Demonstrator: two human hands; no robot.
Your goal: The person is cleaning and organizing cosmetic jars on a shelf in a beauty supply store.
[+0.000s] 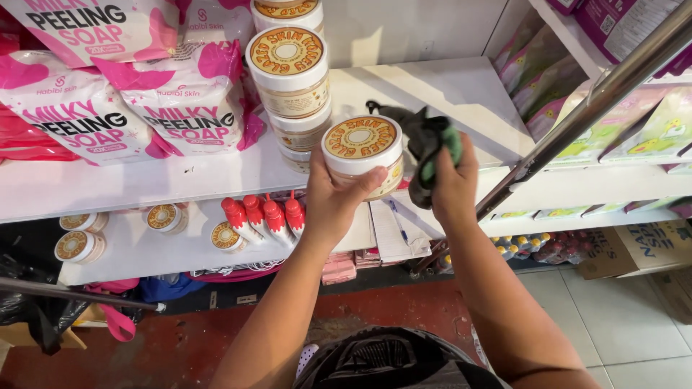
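The left hand (333,194) grips a round white jar (364,155) from below; the right hand (453,180), just beside it, clutches what looks like a dark cloth (425,140).

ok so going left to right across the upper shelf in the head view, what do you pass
pink and white soap bags → stack of white jars → white jar held in the left hand → dark and green cloth gripped by the right hand → slanting metal pole

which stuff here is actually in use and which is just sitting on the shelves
In use: round jar in left hand; dark cloth in right hand.
Sitting about: stacked jars, pink soap bags, red-capped bottles, cardboard box.
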